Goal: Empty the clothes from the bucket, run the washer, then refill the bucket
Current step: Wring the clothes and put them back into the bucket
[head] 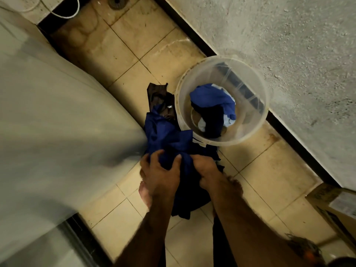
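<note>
A clear plastic bucket [256, 97] stands on the tiled floor against the wall, with a blue garment [212, 97] and a dark one inside. Beside it on the floor lies a pile of clothes: a dark blue garment [163, 133] on top, a brown one [159, 99] behind it. My left hand [159, 174] and my right hand [206, 170] both grip the dark blue garment at its near end, side by side. The grey washer [57, 122] fills the left of the view, blurred.
A rough plaster wall [289, 35] runs along the right with a dark skirting strip. A cardboard box [337, 207] sits at the right near corner. A floor drain [117, 1] and a white cable [65, 15] are at the far end. My bare feet stand under the pile.
</note>
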### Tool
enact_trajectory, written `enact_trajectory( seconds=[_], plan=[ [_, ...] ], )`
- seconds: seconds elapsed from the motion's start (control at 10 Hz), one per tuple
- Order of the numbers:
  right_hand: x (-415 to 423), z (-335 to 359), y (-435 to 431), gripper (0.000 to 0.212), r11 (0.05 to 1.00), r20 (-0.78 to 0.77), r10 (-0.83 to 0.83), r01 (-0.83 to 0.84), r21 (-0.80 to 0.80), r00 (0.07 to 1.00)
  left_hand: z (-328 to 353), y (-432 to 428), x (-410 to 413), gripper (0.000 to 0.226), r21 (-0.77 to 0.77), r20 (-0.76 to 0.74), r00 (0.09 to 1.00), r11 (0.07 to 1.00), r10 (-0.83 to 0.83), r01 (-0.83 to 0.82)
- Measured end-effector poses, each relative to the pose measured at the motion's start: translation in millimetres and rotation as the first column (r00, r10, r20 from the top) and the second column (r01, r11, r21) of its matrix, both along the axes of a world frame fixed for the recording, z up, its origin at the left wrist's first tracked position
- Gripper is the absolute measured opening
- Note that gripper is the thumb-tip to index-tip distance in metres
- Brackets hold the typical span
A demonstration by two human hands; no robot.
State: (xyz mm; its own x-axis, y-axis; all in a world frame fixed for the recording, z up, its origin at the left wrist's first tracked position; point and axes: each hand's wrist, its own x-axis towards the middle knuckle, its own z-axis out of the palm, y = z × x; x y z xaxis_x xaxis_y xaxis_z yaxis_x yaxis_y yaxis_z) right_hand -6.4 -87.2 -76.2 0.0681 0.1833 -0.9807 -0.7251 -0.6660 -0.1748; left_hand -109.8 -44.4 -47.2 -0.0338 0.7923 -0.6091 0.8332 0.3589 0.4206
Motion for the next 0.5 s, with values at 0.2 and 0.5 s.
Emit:
enact_trajectory(
  seconds=[0.2,0.5],
  plan=[
    [-2,10,-1,0.025,1.0,0.033,-0.028,0.028,0.002,0.999,-17,26,-9,0.088,-0.565,0.207,0.822,0.75,0.531,-0.343],
    [26,-3,13,0.1,0.954,0.273,-0.3,0.281,0.107,0.914,20,40,35,0.021,-0.359,0.306,0.898,0.912,0.314,-0.197]
  ],
)
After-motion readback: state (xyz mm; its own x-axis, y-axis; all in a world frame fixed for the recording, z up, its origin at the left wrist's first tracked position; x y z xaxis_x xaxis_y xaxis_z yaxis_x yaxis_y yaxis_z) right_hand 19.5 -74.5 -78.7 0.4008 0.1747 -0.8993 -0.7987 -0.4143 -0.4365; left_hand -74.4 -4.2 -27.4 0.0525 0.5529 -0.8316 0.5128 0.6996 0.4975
